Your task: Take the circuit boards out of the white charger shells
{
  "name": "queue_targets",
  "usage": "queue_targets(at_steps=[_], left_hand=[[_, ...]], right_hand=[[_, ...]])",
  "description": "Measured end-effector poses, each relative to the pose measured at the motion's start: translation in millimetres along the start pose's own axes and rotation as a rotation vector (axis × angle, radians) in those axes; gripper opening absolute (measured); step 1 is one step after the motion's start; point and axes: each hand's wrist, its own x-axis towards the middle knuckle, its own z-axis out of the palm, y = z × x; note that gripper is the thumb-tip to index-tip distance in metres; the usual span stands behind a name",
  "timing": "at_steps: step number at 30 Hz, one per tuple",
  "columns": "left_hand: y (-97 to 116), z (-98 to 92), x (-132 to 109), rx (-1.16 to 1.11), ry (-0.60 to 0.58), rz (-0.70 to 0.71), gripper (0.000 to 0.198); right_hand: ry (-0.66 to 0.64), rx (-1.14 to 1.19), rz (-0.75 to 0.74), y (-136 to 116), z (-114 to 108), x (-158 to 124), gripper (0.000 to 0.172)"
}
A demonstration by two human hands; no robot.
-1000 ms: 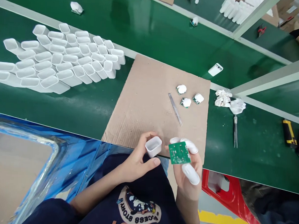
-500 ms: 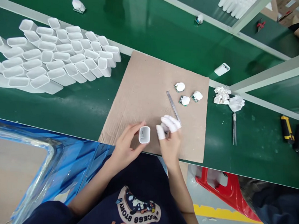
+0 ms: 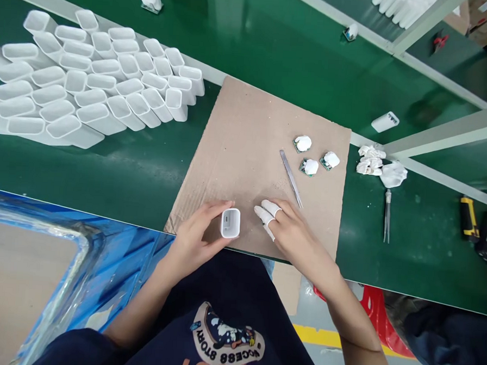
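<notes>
**Left Hand Grasping White Casing at the Near Edge of a Green Bench**

The left hand (image 3: 198, 232) is grasping a white casing (image 3: 230, 224) between fingers and thumb, its opening facing up over the near edge of a cardboard sheet (image 3: 246, 128). The right hand (image 3: 282, 224), with white covers on its fingertips, is hovering or resting just beside it; its fingers are curling downward, and whether they are gripping anything is hidden.

The cardboard is covering the middle of a green bench (image 3: 146, 172). Metal tweezers (image 3: 291, 178) are lying on it, near three circuit boards (image 3: 309, 167) bearing white lumps. To the left, many white tubes (image 3: 102, 81) are standing packed together, open ends up.

A pale rail (image 3: 214, 76) is running along the back, with another green surface (image 3: 267, 47) stretching beyond. On the right, crumpled white pieces (image 3: 371, 159) are lying near a second pair of tweezers (image 3: 387, 217) and a yellow-and-black tool (image 3: 469, 218). Below, a red seat (image 3: 377, 315) is showing above a grey floor with a yellow stripe (image 3: 321, 336).
</notes>
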Motion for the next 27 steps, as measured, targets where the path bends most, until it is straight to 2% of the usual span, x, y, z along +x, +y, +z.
queue_targets(at_steps=[3,7,9,12,15,20,27], left_hand=[[5.1,-1.9,3.8,-0.025,-0.019,0.091,0.056],[10.9,-1.6,9.3,-0.103,-0.051,0.188,0.057],[14.3,0.3,10.3,-0.132,-0.064,0.18,0.055],[20.5,3.9,8.7,-0.187,-0.072,0.172,0.053],[27.1,7.3,5.3,-0.246,-0.067,0.145,0.051],[34.5,12.2,2.6,-0.282,-0.049,0.109,0.046],[38.1,14.8,2.9,-0.273,-0.067,0.143,0.047]], right_hand=[[0.135,0.139,0.058,-4.5,-0.3,1.0,0.039],[0.422,0.638,0.155,-29.3,-1.4,-13.2,0.05],[0.517,0.766,0.148,-44.4,1.6,-19.1,0.052],[0.623,0.754,0.054,-60.4,12.4,-20.9,0.057],[0.69,0.68,-0.035,-66.0,24.7,-18.6,0.057],[0.707,0.611,-0.015,-66.2,31.8,-20.2,0.047],[0.727,0.617,-0.017,-67.2,31.0,-27.7,0.051]])
